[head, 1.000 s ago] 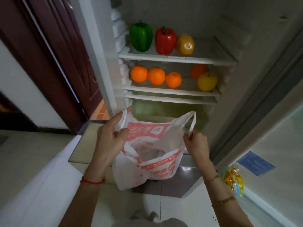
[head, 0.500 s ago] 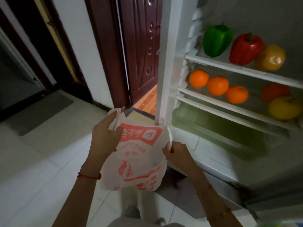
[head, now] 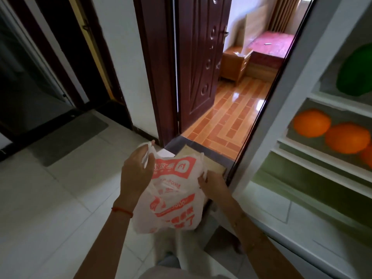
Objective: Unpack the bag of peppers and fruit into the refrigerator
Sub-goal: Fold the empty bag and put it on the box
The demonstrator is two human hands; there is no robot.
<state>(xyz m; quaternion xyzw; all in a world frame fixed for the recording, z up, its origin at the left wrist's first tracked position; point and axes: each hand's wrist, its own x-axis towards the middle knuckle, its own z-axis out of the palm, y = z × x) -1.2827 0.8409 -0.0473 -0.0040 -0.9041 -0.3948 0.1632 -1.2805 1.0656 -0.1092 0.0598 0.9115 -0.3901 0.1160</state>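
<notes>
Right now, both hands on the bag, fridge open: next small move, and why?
Probably bunch the bag together and put it aside. It hangs limp and flat between the left hand and right hand, while the pepper and oranges already sit on fridge shelves.

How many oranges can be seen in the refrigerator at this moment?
3. One round orange fruit lies at the left of the lower white shelf, a second beside it on the right, and a third is cut off by the picture edge. More may be hidden.

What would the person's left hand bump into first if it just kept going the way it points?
Probably nothing soon: the left hand, gripping the plastic bag handle, points up-forward toward the dark wooden door. Depth is unclear, but the door frame looks nearest.
</notes>
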